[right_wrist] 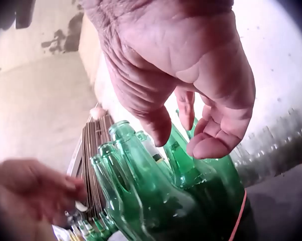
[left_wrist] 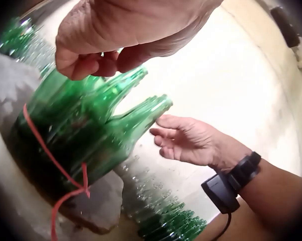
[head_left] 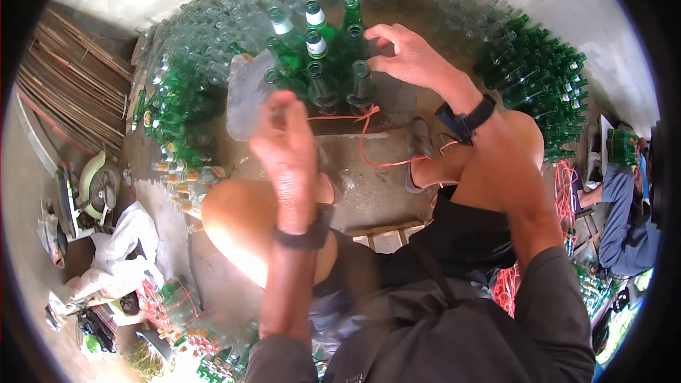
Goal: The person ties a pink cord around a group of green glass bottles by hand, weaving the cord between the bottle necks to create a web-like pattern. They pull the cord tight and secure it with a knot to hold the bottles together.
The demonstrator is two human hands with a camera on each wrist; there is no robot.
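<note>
A cluster of green bottles (head_left: pixel 323 85) stands upright on a grey slab (head_left: pixel 245 103), some with white neck labels. Pink twine (left_wrist: pixel 53 159) circles the bottles and is crossed at one side, with a loose end trailing to the floor. The left hand (head_left: pixel 284 149) is raised at the near left of the bottles, fingers loosely bent and blurred, holding nothing visible. At the right side, the right hand (head_left: pixel 415 60) has its fingers relaxed beside the bottle necks; whether it touches them is unclear.
Rows of clear bottles (head_left: pixel 220 35) line the wall behind. More green bottles (head_left: pixel 532 71) stand at the right, others (head_left: pixel 181 99) at the left. Wooden strips (head_left: pixel 71 78) lean at the far left. Another person's leg (head_left: pixel 613 202) shows at the right edge, near bundled pink twine (head_left: pixel 565 191).
</note>
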